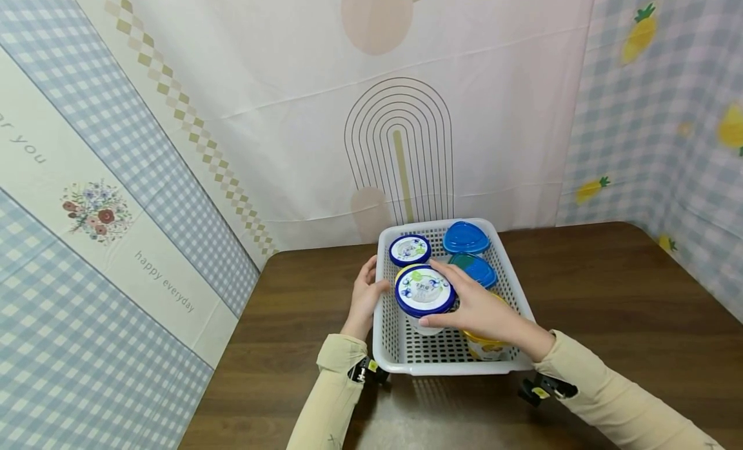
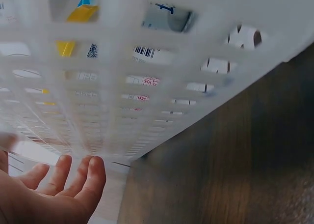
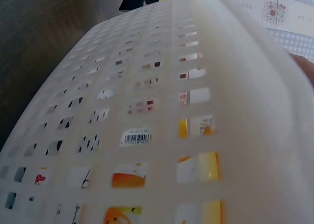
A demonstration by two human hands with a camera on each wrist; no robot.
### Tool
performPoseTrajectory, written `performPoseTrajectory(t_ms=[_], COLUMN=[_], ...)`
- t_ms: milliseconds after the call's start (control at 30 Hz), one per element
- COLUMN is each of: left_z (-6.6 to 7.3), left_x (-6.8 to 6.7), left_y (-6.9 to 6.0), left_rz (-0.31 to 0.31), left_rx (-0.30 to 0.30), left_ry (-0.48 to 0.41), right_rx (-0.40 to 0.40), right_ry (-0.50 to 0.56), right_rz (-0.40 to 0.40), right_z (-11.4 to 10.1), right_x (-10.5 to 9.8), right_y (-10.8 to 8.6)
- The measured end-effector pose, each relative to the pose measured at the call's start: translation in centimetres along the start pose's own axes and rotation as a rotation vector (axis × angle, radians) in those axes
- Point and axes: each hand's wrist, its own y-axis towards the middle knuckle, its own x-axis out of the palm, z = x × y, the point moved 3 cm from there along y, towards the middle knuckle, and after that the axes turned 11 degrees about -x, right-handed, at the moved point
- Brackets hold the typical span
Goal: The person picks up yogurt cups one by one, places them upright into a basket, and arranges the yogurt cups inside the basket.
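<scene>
My right hand (image 1: 484, 308) holds a white tub with a dark-blue-rimmed printed lid (image 1: 425, 291), thumb on its near side and fingers across its far side. This tub is inside a white perforated plastic basket (image 1: 387, 353), and I cannot tell whether its base touches the floor. At the basket's left rim is my left hand (image 1: 362, 298), thumb over the rim and fingers outside; the left wrist view shows those fingers (image 2: 93, 180) bent gently beside the wall. Behind the held tub stands another dark-blue-lidded tub (image 1: 409, 250). A yellow tub (image 1: 487, 348) sits partly under my right hand.
Two rounded-triangular blue lids (image 1: 465, 237) lie at the basket's back right, one nearer than the other. The basket stands on a dark brown wooden table (image 1: 615, 289). Patterned cloth (image 1: 278, 153) hangs behind and beside the table. Each wrist wears a black strap mount (image 1: 371, 369).
</scene>
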Motion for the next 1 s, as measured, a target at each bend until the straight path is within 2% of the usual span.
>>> performPoseTrajectory(t_ms=[467, 733, 1000], left_z=[0.0, 0.0, 0.0], left_x=[0.1, 0.3, 0.4], left_y=[0.2, 0.3, 0.5], left_rz=[0.011, 0.012, 0.009], left_rx=[0.004, 0.004, 0.007], left_ry=[-0.009, -0.003, -0.013], right_rx=[-0.004, -0.074, -0.093], right_ry=[0.031, -0.041, -0.163], right_rz=[-0.087, -0.159, -0.218], right_z=[0.1, -0.1, 0.2], right_x=[1.1, 1.5, 1.9], right_y=[0.0, 0.3, 0.7])
